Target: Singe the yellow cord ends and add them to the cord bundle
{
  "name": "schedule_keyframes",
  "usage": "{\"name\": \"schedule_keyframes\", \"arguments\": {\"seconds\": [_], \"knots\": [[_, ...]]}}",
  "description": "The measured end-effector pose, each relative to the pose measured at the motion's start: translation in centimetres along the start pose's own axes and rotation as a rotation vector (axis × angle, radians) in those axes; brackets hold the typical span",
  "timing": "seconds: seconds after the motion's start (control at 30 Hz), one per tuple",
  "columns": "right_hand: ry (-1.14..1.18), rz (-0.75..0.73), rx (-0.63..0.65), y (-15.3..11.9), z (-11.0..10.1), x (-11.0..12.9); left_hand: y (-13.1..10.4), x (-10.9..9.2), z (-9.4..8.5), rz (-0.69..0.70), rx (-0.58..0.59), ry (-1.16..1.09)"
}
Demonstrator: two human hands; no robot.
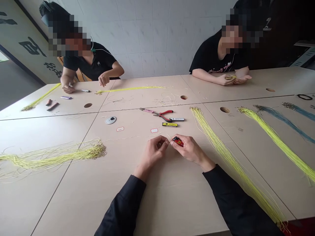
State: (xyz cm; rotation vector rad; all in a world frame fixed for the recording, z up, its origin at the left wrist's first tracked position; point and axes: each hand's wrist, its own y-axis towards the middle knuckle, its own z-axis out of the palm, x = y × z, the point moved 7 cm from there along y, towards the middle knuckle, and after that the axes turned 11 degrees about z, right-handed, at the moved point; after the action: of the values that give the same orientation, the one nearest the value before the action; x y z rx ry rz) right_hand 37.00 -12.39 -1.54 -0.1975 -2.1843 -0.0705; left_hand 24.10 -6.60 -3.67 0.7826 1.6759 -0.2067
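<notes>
Over the middle of the table, my left hand (157,149) is closed in a pinch on a thin pale cord (133,136) that trails off to the left. Right beside it, my right hand (190,149) is closed around a red lighter (178,141) with a black top; its fingertips meet the left ones at the cord. What sits exactly between the fingertips is too small to make out. To the left lies a bundle of yellow cords (56,159) with small metal ends. Another yellow cord bundle (216,144) stretches along the right of my right arm.
Ahead lie red-handled pliers (163,114), pink-handled snips (147,110), a yellow lighter (169,125) and a white-and-black lighter (177,119). A round metal disc (110,120) is left of them. Blue cords (283,119) lie at far right. Two people sit opposite, one handling yellow cords.
</notes>
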Motion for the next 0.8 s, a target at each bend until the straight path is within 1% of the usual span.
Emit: {"name": "schedule_keyframes", "arguments": {"seconds": [0.13, 0.23, 0.33, 0.47, 0.67, 0.8], "knots": [[0.112, 0.023, -0.063, 0.12, -0.35, -0.32, 0.16, 0.62, -0.43, -0.016, -0.074, -0.052], [0.192, 0.07, -0.035, 0.25, -0.11, -0.73, 0.23, 0.95, -0.6, -0.031, -0.113, -0.114], [0.209, 0.084, 0.001, 0.29, 0.38, -0.75, 0.24, 0.91, -0.58, -0.033, -0.114, -0.141], [0.198, 0.087, -0.015, 0.28, 0.56, -0.71, 0.25, 0.68, -0.53, -0.033, -0.107, -0.139], [0.189, 0.091, 0.006, 0.2, 0.62, -0.86, 0.3, 0.57, -0.51, -0.04, -0.096, -0.102], [0.261, 0.087, 0.003, 0.12, 0.39, -0.91, 0.21, 0.89, -0.49, -0.043, -0.096, -0.106]]}}
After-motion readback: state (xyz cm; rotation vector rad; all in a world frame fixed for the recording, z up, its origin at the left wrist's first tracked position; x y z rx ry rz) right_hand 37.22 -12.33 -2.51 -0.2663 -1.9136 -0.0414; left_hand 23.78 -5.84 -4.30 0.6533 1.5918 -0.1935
